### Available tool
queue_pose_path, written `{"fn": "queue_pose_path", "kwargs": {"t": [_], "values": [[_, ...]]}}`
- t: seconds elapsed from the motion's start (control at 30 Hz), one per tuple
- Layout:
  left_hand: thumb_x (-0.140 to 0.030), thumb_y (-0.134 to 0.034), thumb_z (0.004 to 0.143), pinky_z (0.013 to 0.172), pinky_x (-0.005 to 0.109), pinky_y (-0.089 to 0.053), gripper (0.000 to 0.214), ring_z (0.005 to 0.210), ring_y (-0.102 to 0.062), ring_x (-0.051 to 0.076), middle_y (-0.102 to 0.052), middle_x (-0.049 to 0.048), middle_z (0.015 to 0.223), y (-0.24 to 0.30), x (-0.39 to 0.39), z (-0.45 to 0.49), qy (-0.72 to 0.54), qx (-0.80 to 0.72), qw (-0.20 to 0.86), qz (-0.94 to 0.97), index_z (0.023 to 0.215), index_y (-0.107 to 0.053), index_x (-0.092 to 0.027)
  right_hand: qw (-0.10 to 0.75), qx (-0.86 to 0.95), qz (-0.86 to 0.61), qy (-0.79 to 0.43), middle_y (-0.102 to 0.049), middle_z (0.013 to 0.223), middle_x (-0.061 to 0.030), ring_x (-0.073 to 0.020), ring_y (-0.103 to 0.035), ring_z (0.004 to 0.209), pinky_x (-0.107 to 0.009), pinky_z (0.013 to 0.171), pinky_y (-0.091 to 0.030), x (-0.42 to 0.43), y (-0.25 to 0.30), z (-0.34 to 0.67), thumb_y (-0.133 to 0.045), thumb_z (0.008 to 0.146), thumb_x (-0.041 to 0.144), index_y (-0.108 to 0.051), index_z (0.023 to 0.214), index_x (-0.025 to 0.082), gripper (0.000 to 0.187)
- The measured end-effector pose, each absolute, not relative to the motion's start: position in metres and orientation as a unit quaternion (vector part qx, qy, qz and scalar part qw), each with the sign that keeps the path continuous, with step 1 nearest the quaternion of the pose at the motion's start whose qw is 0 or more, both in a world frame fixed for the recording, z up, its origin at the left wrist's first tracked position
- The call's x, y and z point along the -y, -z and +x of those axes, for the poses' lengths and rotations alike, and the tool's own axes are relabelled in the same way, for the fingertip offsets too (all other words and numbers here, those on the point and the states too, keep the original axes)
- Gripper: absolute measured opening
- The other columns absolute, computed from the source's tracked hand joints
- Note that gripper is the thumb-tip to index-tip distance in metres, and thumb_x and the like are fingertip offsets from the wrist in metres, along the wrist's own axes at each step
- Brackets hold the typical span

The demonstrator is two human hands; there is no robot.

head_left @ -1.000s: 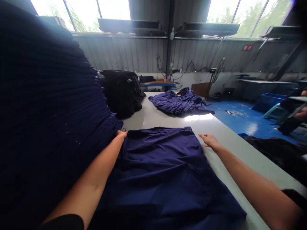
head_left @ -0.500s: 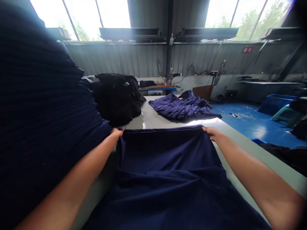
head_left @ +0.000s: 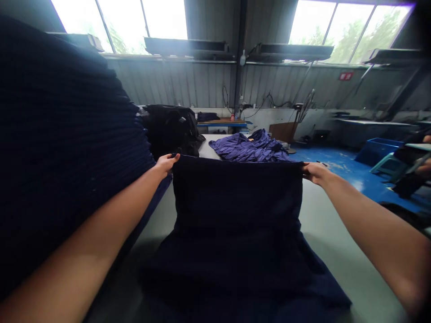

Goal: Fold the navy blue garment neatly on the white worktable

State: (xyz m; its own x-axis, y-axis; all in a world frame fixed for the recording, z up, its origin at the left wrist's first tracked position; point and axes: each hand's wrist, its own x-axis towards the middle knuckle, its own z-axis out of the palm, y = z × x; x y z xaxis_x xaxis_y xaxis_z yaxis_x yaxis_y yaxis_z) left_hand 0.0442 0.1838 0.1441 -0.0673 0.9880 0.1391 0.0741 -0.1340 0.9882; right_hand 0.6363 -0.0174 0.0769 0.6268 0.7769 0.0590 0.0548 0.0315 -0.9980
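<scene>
A dark navy piece of fabric (head_left: pixel 235 202) hangs stretched between my two hands, its top edge raised above the pale table (head_left: pixel 336 237). Its lower part spreads over the tabletop towards me. My left hand (head_left: pixel 165 165) pinches the upper left corner, thumb on top. At the upper right corner, my right hand (head_left: pixel 315 172) is closed on the same edge. Close beside my left arm rises a tall stack of folded navy cloth (head_left: pixel 74 148). Whether the fabric is a finished garment cannot be made out.
A black heap of cloth (head_left: pixel 171 130) and a crumpled purple-blue pile (head_left: pixel 254 146) lie on the table's far end. Beyond the right edge are the blue floor (head_left: pixel 323 157), a blue bin (head_left: pixel 377 150) and a light green stool (head_left: pixel 389 165). At the far right a person's hand (head_left: pixel 424 168) shows.
Both hands have lifted the fabric's top edge higher and a little farther apart, so its upper part now hangs upright. The right hand has moved outward. The view has shifted slightly.
</scene>
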Motion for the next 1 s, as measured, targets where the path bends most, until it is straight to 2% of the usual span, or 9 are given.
{"fn": "queue_pose_path", "kwargs": {"t": [0.2, 0.3, 0.4, 0.5, 0.63, 0.8, 0.93, 1.0], "values": [[-0.021, -0.094, 0.078, 0.066, 0.028, -0.055, 0.027, 0.066, -0.066, 0.015, -0.073, 0.0023, 0.082, -0.156, -0.096, 0.017, -0.549, -0.485, 0.437, 0.522, 0.092, -0.071, -0.018, 0.636, 0.303, -0.638, -0.31, -0.08, 0.085, -0.0015, -0.0124, -0.074, 0.077, -0.026, 0.084, -0.062, 0.121, -0.104, 0.607, -0.064, 0.085, -0.009, -0.078, 0.097, 0.019, 0.034], [-0.015, -0.084, 0.081, 0.07, 0.026, -0.053, 0.017, 0.069, -0.063, 0.014, -0.067, -0.0005, 0.077, -0.147, -0.043, -0.001, -0.565, -0.495, 0.402, 0.524, 0.09, -0.069, -0.019, 0.631, 0.288, -0.654, -0.302, -0.079, 0.085, -0.0016, -0.0114, -0.075, 0.08, -0.024, 0.091, -0.062, 0.187, -0.103, 0.597, -0.061, 0.084, -0.012, -0.078, 0.089, 0.019, 0.036], [-0.011, -0.08, 0.078, 0.074, 0.026, -0.052, 0.017, 0.074, -0.063, 0.016, -0.064, -0.0016, 0.075, -0.129, 0.012, -0.022, -0.553, -0.514, 0.368, 0.543, 0.088, -0.07, -0.019, 0.618, 0.295, -0.671, -0.285, -0.079, 0.087, -0.0022, -0.0116, -0.074, 0.083, -0.025, 0.097, -0.061, 0.257, -0.087, 0.589, -0.063, 0.082, -0.01, -0.076, 0.079, 0.02, 0.033], [-0.013, -0.078, 0.078, 0.087, 0.028, -0.055, 0.015, 0.085, -0.068, 0.018, -0.072, 0.0015, 0.085, -0.101, 0.067, -0.042, -0.529, -0.501, 0.32, 0.606, 0.089, -0.071, -0.02, 0.595, 0.343, -0.676, -0.267, -0.084, 0.098, -0.0055, -0.0167, -0.078, 0.098, -0.033, 0.11, -0.06, 0.323, -0.058, 0.575, -0.068, 0.08, -0.002, -0.076, 0.074, 0.021, 0.025], [-0.02, -0.072, 0.085, 0.109, 0.035, -0.055, 0.009, 0.107, -0.074, 0.022, -0.082, 0.0062, 0.108, -0.064, 0.132, -0.063, -0.5, -0.464, 0.286, 0.672, 0.093, -0.068, -0.022, 0.573, 0.389, -0.684, -0.229, -0.087, 0.104, -0.007, -0.0246, -0.08, 0.113, -0.045, 0.124, -0.053, 0.395, -0.02, 0.549, -0.071, 0.082, 0.011, -0.077, 0.074, 0.024, 0.017], [-0.03, -0.08, 0.085, 0.115, 0.041, -0.056, 0.016, 0.119, -0.075, 0.025, -0.083, 0.0067, 0.122, -0.042, 0.176, -0.084, -0.459, -0.49, 0.319, 0.669, 0.094, -0.068, -0.025, 0.556, 0.416, -0.693, -0.193, -0.088, 0.111, -0.0078, -0.0284, -0.081, 0.117, -0.048, 0.125, -0.053, 0.443, 0.001, 0.526, -0.073, 0.086, 0.011, -0.08, 0.077, 0.03, 0.022], [-0.033, -0.087, 0.078, 0.11, 0.038, -0.06, 0.022, 0.119, -0.075, 0.026, -0.082, 0.0083, 0.12, -0.032, 0.184, -0.094, -0.417, -0.507, 0.345, 0.671, 0.092, -0.071, -0.025, 0.513, 0.43, -0.72, -0.182, -0.087, 0.11, -0.0065, -0.0295, -0.081, 0.116, -0.053, 0.124, -0.056, 0.451, 0.007, 0.52, -0.077, 0.086, 0.009, -0.081, 0.079, 0.031, 0.023], [-0.032, -0.087, 0.078, 0.108, 0.037, -0.059, 0.021, 0.119, -0.075, 0.026, -0.083, 0.0085, 0.117, -0.028, 0.184, -0.097, -0.386, -0.508, 0.338, 0.691, 0.092, -0.074, -0.025, 0.498, 0.444, -0.724, -0.175, -0.087, 0.109, -0.0055, -0.0285, -0.081, 0.115, -0.05, 0.118, -0.061, 0.449, 0.007, 0.52, -0.078, 0.086, 0.01, -0.081, 0.081, 0.031, 0.022]]}}
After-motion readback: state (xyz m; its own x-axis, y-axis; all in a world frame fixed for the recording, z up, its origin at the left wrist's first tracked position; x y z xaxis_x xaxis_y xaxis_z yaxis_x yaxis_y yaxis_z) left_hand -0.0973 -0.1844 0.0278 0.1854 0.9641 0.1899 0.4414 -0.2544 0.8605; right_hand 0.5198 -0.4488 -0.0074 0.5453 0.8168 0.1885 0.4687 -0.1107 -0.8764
